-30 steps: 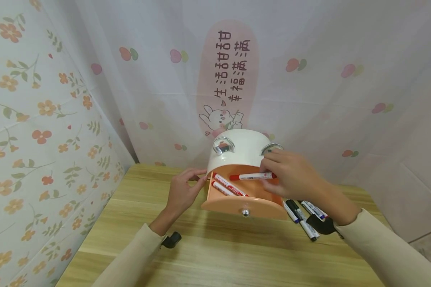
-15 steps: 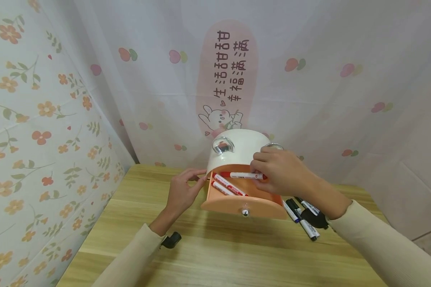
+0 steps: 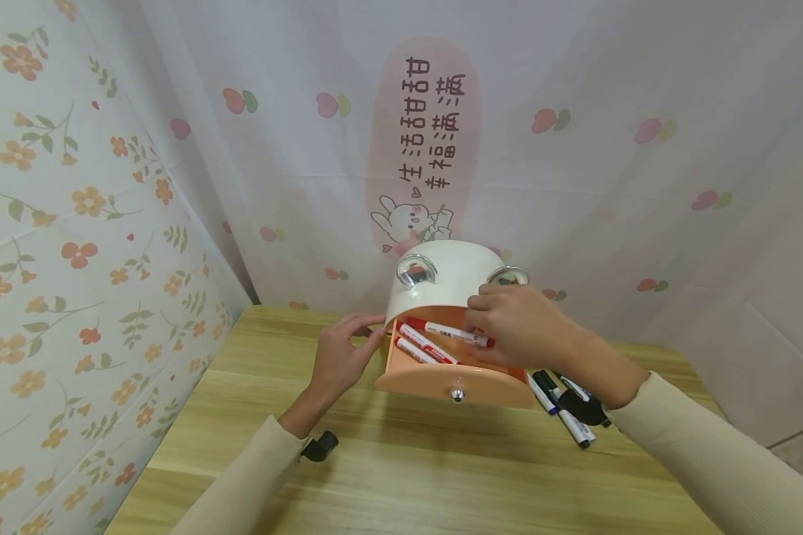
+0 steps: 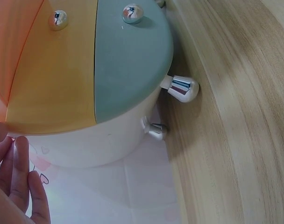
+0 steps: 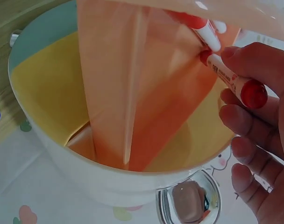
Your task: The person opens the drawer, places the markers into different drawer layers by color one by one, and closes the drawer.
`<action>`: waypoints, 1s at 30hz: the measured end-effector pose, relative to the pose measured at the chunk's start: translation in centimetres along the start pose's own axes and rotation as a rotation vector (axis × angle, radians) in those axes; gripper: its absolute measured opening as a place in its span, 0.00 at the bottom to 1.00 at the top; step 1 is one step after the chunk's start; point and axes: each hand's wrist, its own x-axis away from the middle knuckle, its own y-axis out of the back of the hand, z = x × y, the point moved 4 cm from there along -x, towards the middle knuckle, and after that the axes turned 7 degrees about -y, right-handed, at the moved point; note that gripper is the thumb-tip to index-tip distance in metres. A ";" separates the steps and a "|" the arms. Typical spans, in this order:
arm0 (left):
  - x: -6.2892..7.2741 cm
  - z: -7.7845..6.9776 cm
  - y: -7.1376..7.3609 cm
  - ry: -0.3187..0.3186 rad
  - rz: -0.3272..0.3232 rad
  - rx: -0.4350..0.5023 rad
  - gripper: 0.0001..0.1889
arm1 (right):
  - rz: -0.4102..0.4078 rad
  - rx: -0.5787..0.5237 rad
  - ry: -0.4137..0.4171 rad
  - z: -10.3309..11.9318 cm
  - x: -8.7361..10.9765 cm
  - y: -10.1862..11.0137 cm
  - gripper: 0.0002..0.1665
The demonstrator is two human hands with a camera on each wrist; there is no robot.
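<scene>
Nearby, two markers (image 3: 431, 345) share the drawer (image 3: 428, 383); the right hand (image 3: 525, 323) grips another marker (image 3: 448, 332), the left hand (image 3: 341, 355) the case (image 3: 456, 273).

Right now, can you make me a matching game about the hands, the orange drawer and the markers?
1. Round-fronted orange drawer
2. Left hand
3. Right hand
4. White, black-ended markers

A. on the wood-grain table
B. holds a red-ended white marker
C. pulled open
D. touches the rounded white cabinet

Pairs: 1-C, 2-D, 3-B, 4-A
</scene>
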 end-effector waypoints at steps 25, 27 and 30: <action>0.1 0.2 -0.1 -0.013 -0.013 0.035 0.10 | 0.006 -0.005 0.001 0.1 0.3 -0.7 0.17; 0.1 0.2 -0.1 -0.014 -0.013 0.030 0.10 | 0.008 -0.005 0.000 0.1 0.3 -0.7 0.17; 0.1 0.2 -0.1 -0.017 -0.014 0.019 0.10 | 0.013 -0.004 0.001 0.1 0.3 -0.8 0.17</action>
